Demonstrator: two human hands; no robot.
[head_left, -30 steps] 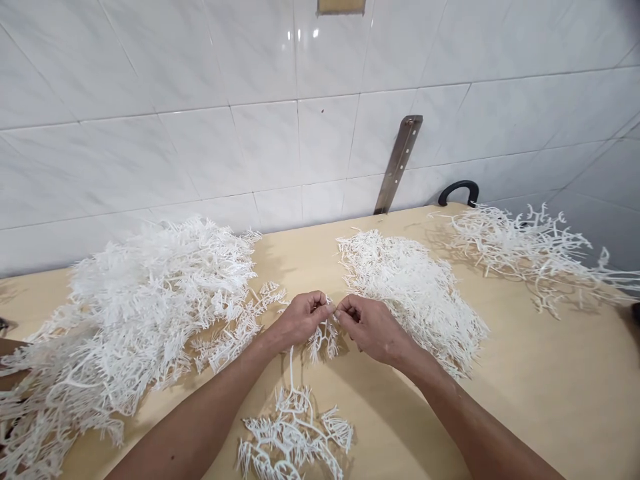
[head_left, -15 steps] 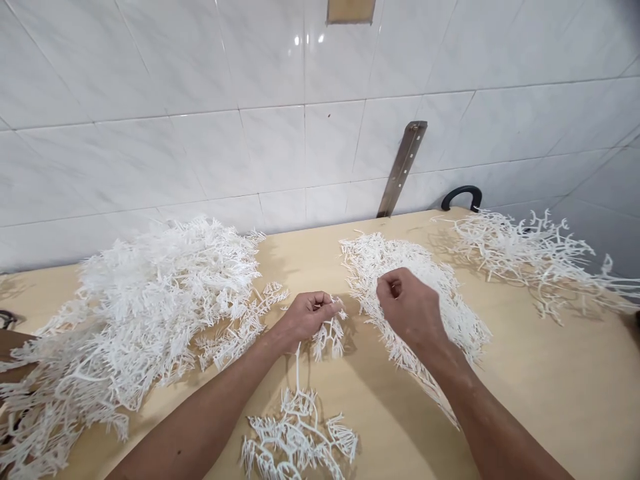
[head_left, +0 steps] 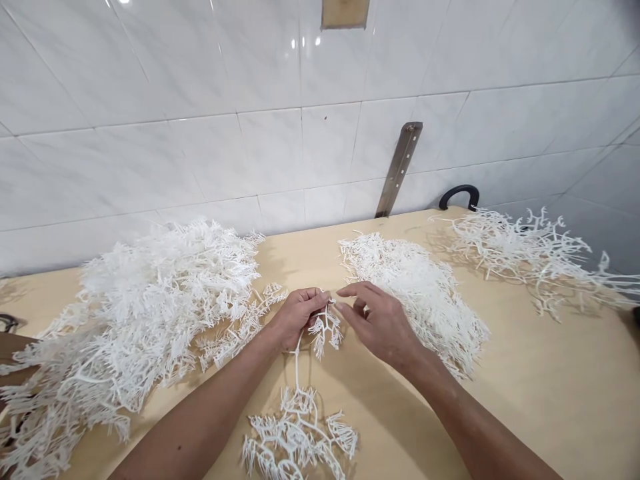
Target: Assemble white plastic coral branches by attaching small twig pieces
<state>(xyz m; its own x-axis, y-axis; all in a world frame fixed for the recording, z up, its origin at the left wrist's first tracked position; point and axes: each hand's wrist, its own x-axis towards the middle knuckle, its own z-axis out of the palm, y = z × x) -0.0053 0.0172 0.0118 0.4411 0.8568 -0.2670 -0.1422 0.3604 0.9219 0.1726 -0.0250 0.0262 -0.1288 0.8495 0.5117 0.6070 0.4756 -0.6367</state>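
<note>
My left hand (head_left: 303, 313) is closed, thumb against fingers, on a white plastic branch (head_left: 325, 328) whose fringed sprigs hang below the fingertips. Close by on the right, my right hand (head_left: 377, 319) has its thumb and index finger apart at the branch's tip; whether they touch it is unclear. A larger white branch (head_left: 300, 427) lies on the table below my left hand, its bare stem reaching up towards that hand. To the right of my right hand lies a flat pile of fine white sprigs (head_left: 425, 293).
A big heap of white branches (head_left: 165, 307) covers the left of the wooden table (head_left: 540, 393). Barer white stems (head_left: 525, 247) lie at the far right, near a black curved handle (head_left: 459, 193). A metal strip (head_left: 399, 170) leans on the tiled wall. Another person's arm (head_left: 17, 353) shows at left.
My right hand has moved left from over the sprig pile to the branch in my left hand, and its fingers have parted. A thin strand trailing below that pile no longer shows.
</note>
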